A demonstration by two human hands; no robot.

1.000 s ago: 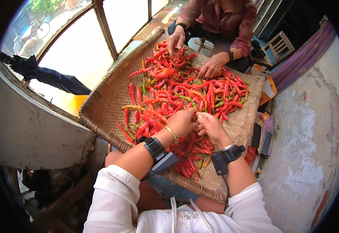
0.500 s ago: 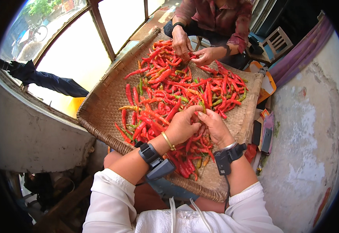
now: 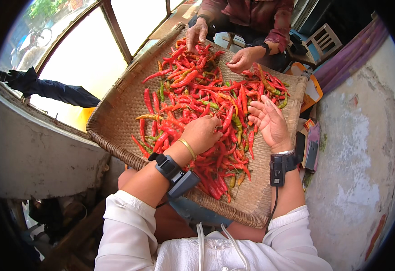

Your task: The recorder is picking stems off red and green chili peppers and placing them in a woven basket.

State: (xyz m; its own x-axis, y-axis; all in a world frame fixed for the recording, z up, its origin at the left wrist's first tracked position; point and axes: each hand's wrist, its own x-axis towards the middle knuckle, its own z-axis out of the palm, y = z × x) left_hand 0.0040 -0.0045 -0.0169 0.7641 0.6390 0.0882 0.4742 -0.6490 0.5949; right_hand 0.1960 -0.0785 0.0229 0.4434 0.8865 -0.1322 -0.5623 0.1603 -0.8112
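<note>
Square tan woven tray (image 3: 122,103), your left hand (image 3: 201,134) with fingers curled, any hold impossible to tell, long glossy red and green chilli peppers (image 3: 229,116) heaped on the tray, your right hand (image 3: 269,121) empty, fingers loosely spread

a woven tray (image 3: 124,107) bears heaped red and green peppers (image 3: 227,118)

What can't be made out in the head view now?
Head view:
Bare left hand: possible contents, hidden by its curled fingers.
Tan woven tray: floor beneath slender red chili peppers, hidden by the pile.
Co-worker in dark-red shirt: head, cut off by top edge.
</note>
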